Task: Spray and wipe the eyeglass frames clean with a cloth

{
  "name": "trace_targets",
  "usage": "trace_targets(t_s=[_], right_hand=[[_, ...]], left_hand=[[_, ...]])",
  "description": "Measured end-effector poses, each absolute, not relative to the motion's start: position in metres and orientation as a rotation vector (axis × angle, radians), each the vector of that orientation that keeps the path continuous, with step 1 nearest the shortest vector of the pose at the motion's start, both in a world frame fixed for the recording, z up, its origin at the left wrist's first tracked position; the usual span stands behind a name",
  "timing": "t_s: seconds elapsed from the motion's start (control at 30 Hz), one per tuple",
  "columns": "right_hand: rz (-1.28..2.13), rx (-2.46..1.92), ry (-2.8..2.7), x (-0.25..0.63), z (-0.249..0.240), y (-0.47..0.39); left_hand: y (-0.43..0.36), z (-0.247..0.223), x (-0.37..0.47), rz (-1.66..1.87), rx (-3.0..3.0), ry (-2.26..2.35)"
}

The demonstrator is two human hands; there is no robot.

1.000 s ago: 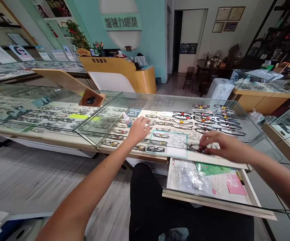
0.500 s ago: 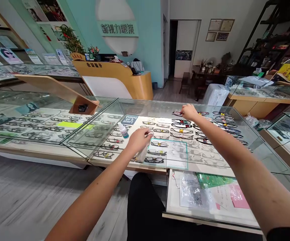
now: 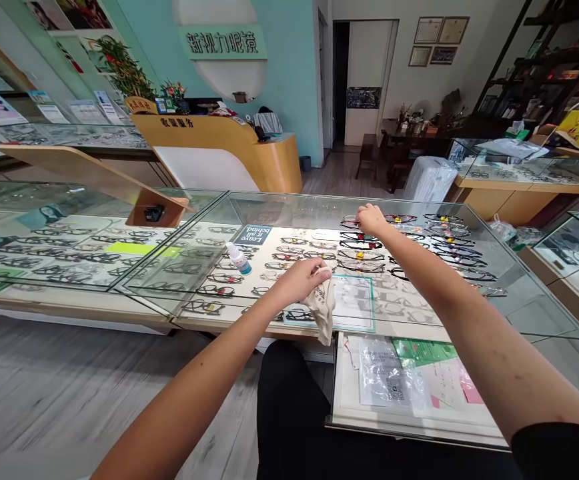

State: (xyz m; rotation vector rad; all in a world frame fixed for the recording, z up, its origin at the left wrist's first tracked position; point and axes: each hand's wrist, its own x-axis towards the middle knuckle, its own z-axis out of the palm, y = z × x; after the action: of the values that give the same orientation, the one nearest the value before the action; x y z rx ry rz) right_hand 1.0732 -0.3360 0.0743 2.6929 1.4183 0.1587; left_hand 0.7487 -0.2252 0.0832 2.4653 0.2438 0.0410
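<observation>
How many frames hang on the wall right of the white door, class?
4: upper-left frame, upper-right frame, lower-left frame and lower-right frame, grouped two above two. None looks hidden.

Wearing a plain black sleeve [image 3: 559,448], ending well back from the right fingers [image 3: 365,215], and black trousers [image 3: 292,407] below the left fingers [image 3: 319,271].
</observation>
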Motion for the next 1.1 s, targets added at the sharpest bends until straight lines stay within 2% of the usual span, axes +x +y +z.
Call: trace_targets(t_s=[0.23, 0.5, 0.8, 1.1], right_hand=[[0.185, 2.707, 1.396, 1.076, 0.072, -0.333], [0.262, 2.768, 1.348, 1.077, 0.066, -0.33], [0.297, 2.861, 1.431, 1.059, 0.089, -0.342], [0.457, 2.914, 1.631, 1.011, 0.113, -0.414]], left_hand=[[-0.235, 0.069, 0.737, 0.351, 2.853, 0.195], [-0.242, 0.026, 0.7, 0.021, 2.94, -0.017], [-0.289, 0.03, 0.717, -0.072, 3.017, -0.093], [-0.351, 0.022, 0.758, -0.038, 2.936, -0.249]])
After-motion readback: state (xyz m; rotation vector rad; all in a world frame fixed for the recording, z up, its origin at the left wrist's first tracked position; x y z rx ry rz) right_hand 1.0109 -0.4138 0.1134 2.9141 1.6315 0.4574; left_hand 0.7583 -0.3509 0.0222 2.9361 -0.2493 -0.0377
